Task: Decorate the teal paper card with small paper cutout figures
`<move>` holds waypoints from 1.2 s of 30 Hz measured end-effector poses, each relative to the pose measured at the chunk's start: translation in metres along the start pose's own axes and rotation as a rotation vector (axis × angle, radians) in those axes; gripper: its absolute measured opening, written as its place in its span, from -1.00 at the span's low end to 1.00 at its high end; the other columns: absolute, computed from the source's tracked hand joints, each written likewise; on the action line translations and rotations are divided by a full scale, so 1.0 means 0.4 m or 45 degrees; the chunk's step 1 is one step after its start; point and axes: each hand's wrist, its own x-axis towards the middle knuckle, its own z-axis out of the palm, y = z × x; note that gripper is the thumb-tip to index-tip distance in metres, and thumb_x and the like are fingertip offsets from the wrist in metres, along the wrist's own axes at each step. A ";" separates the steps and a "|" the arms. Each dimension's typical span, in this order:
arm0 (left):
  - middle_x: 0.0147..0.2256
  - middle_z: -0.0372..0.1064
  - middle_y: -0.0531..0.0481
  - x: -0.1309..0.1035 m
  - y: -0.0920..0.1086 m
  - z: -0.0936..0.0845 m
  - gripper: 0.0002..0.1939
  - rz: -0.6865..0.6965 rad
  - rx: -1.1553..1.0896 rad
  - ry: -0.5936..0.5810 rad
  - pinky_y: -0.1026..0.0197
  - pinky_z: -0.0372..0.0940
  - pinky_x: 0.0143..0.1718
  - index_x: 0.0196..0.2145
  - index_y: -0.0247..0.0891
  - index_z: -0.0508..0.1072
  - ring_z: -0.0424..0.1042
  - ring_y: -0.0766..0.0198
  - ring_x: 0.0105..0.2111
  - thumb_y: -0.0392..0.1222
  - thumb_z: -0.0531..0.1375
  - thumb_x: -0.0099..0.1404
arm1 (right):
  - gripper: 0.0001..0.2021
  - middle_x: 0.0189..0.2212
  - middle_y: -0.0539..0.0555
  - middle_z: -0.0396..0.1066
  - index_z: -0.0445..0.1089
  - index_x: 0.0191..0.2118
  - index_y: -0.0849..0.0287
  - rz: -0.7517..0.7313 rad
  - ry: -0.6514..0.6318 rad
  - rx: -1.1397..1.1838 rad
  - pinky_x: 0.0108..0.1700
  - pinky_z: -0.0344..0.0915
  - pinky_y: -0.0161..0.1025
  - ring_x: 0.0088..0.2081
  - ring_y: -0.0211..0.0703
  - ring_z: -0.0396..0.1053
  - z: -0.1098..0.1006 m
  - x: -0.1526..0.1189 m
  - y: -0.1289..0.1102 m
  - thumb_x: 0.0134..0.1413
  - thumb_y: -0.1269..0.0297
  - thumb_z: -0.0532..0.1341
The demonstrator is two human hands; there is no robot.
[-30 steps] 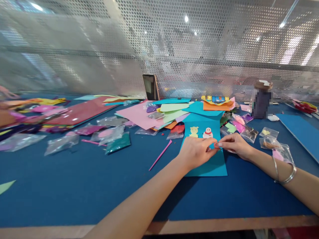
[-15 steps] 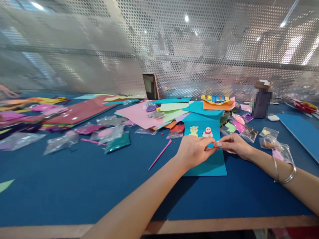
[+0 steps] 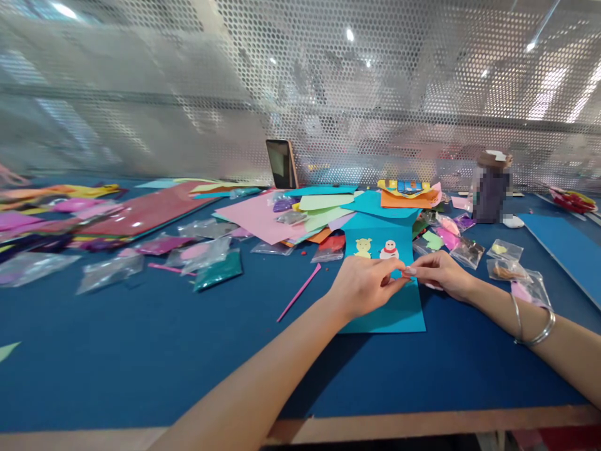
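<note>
Blue table [image 3: 141, 369] fills the lower half of my frame, pale edge strip [image 3: 385, 428] along the bottom. Silvery perforated screen [image 3: 328, 88] spans the upper half, bright light spots on it. Phone [image 3: 280, 164] propped at a tilt near the screen, upper centre; dark bottle [image 3: 491, 194], pixelated, upright at upper right. Dark red sheet [image 3: 159, 210] centre left, pink sheet [image 3: 256, 216] mid-frame, small clear bags [image 3: 113, 270] scattered left and right. Blue board [image 3: 568, 247] lies at the right edge.

Work spot is right of centre: blue card [image 3: 399, 319] flat on the table, yellow bear figure [image 3: 363, 247] and snowman figure [image 3: 389, 250] side by side on its upper part. Pink stick [image 3: 299, 292] lies slanted just left of the card.

I have the left hand [image 3: 364, 285] and right hand [image 3: 444, 274] meeting over the card, below and right of the snowman figure. Small reddish piece [image 3: 406, 272] sits between the two sets of fingertips, mostly covered, so I can't read its shape. Each grip: thumb and forefinger pinched in, hardly any gap, both on that piece. Silver bangle [image 3: 544, 332] on the right wrist, lower right.
</note>
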 end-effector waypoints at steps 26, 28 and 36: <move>-0.71 0.33 0.18 0.003 0.006 -0.005 -0.89 0.018 0.015 0.016 0.41 0.04 -0.66 -0.43 -0.21 0.45 0.26 0.45 -0.72 -0.16 0.15 0.13 | -0.66 -0.79 -0.11 0.12 0.38 -0.54 0.29 0.023 0.022 -0.041 -0.75 -0.14 -0.46 -0.77 -0.48 -0.01 0.000 0.002 0.004 -0.12 0.04 0.21; -0.71 0.33 0.18 0.002 0.004 -0.004 -0.87 -0.017 0.025 0.028 0.41 0.04 -0.66 -0.43 -0.22 0.45 0.26 0.46 -0.73 -0.14 0.16 0.12 | -0.66 -0.80 -0.11 0.12 0.39 -0.52 0.29 0.026 0.032 -0.019 -0.75 -0.14 -0.46 -0.77 -0.47 -0.01 0.000 0.002 0.006 -0.13 0.04 0.22; -0.72 0.30 0.21 0.001 0.006 -0.001 -0.90 -0.045 0.061 0.028 0.41 0.04 -0.66 -0.46 -0.18 0.45 0.26 0.47 -0.73 -0.15 0.17 0.11 | -0.65 -0.81 -0.08 0.15 0.32 -0.65 0.30 0.036 0.071 0.076 -0.77 -0.11 -0.45 -0.80 -0.48 0.01 0.007 0.000 -0.004 -0.10 0.10 0.20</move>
